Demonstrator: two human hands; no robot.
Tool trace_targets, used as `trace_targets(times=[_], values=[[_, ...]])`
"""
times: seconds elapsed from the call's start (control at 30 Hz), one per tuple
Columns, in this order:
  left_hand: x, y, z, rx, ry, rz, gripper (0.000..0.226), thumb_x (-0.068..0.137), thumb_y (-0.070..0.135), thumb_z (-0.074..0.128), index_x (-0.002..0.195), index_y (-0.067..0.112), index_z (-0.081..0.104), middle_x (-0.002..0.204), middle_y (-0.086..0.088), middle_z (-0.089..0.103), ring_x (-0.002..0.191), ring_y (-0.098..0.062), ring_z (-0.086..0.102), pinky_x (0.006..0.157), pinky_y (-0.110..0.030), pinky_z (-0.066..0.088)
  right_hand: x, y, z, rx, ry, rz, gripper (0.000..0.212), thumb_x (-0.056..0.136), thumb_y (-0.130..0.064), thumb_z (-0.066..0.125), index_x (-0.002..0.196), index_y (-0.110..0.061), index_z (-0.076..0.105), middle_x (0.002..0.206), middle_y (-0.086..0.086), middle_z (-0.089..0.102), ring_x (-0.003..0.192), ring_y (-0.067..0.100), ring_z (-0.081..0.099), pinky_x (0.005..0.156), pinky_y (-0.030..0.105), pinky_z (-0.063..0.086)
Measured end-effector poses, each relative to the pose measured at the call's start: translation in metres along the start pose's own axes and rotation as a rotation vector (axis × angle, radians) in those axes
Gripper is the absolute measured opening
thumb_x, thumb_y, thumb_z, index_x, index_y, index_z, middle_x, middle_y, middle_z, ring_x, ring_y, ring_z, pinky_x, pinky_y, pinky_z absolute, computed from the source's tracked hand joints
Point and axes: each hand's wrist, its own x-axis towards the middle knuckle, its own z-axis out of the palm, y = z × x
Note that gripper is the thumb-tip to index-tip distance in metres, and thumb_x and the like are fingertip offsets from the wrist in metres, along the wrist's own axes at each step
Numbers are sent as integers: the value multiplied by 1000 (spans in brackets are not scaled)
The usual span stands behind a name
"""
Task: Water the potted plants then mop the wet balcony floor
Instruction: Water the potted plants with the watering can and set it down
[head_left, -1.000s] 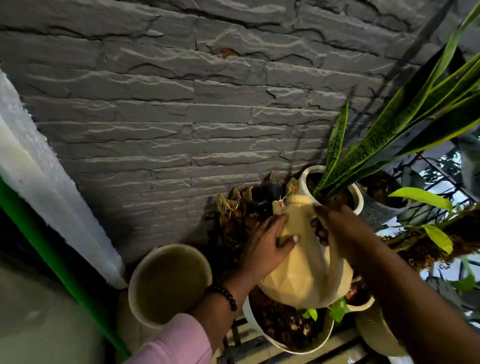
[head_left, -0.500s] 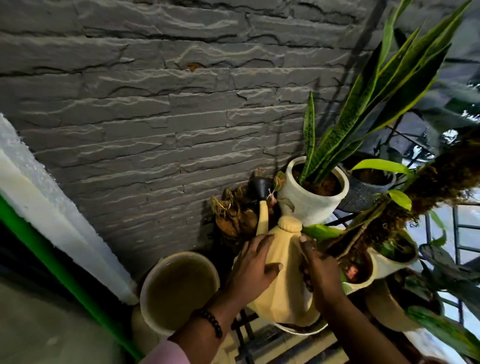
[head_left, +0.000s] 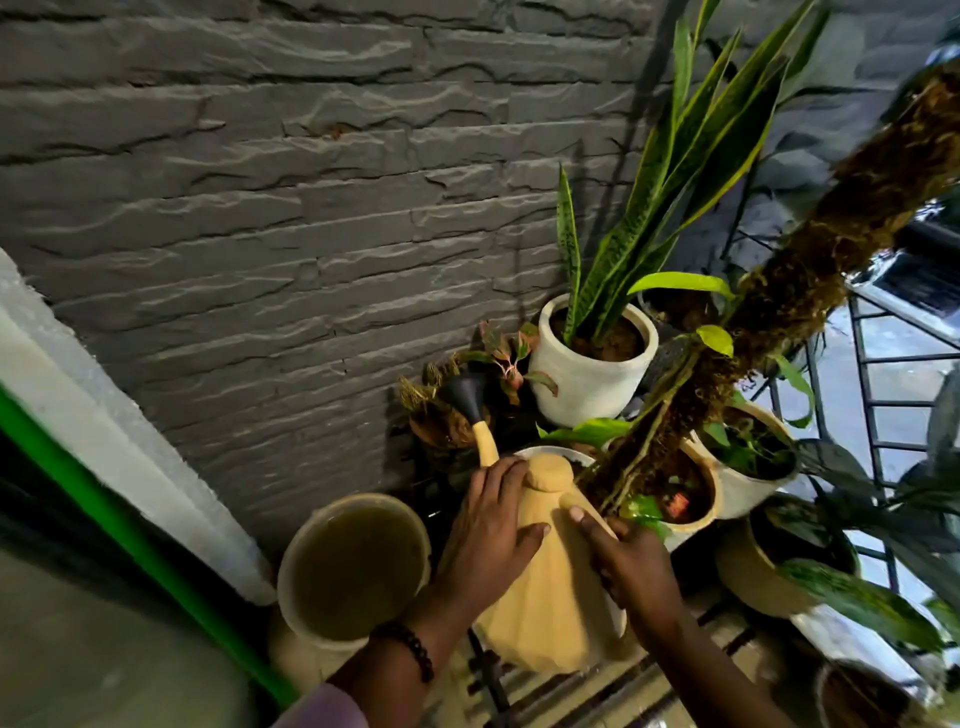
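Head view: moss pole (head_left: 810, 291) crosses white pots (head_left: 587, 384).

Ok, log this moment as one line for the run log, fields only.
stage: watering | left hand: flat on watering can side | right hand: grips can handle | spout: toward small plant by wall | mopping: not begun

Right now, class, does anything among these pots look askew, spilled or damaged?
Yes: the moss pole leans steeply across the pots instead of standing upright. The small plant by the wall looks dry and brown. No spilled water is visible around the watering can.
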Motion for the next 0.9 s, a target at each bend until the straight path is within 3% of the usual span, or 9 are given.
trace_targets(times=[0.07, 0.37, 0.53, 0.67, 0.73, 0.83, 0.9], values=[[-5, 8, 2, 24, -28, 36, 67, 87, 44, 59, 145, 24, 32, 147, 7, 36, 134, -13, 31, 109, -34, 38, -8, 11, -9, -33, -40, -34, 58, 67, -69, 68, 73, -12, 71, 60, 2, 69, 56, 13, 64, 54, 31, 49], [-52, 51, 16, 77, -226, 309, 58, 84, 34, 66, 139, 29, 49, 147, 10, 46, 135, -13, 35, 111, -32, 23, -58, 64, -53, -209, -186, -109, 33, 81, -48, 71, 70, -17, 68, 50, -6, 62, 44, 3, 54, 45, 18, 39], [-85, 98, 42, 83, -375, 542, 37, 80, 26, 68, 117, 19, 67, 123, 1, 67, 124, -21, 53, 110, -34, 27, -109, 103, -94, -259, -264, -104, 28, 86, -38, 70, 77, -11, 69, 59, 1, 63, 54, 7, 55, 55, 28, 42], [-104, 138, 69, 113, -535, 704, 26, 86, 29, 58, 110, 18, 63, 111, 0, 65, 114, -21, 55, 104, -32, 31, -150, 132, -131, -225, -285, -83, 33, 89, -40, 66, 85, -7, 68, 70, 12, 64, 60, 16, 56, 59, 35, 45], [-117, 157, 85, 136, -593, 775, 21, 88, 26, 56, 107, 20, 61, 107, 2, 64, 108, -20, 53, 100, -31, 33, -168, 148, -149, -190, -327, -25, 36, 91, -43, 61, 95, -7, 67, 69, 6, 59, 59, 14, 52, 57, 32, 43], [-139, 183, 110, 201, -692, 894, 22, 85, 19, 62, 106, 24, 60, 105, 5, 64, 104, -18, 52, 96, -31, 37, -191, 172, -167, -49, -459, 214, 26, 95, -39, 57, 109, -18, 65, 72, 0, 62, 60, 10, 54, 52, 21, 44], [-153, 198, 128, 231, -736, 994, 23, 82, 15, 65, 103, 24, 62, 102, 5, 65, 101, -18, 54, 92, -32, 40, -204, 185, -172, -31, -485, 344, 22, 94, -30, 56, 100, -11, 66, 70, 4, 63, 57, 13, 55, 55, 24, 47]])
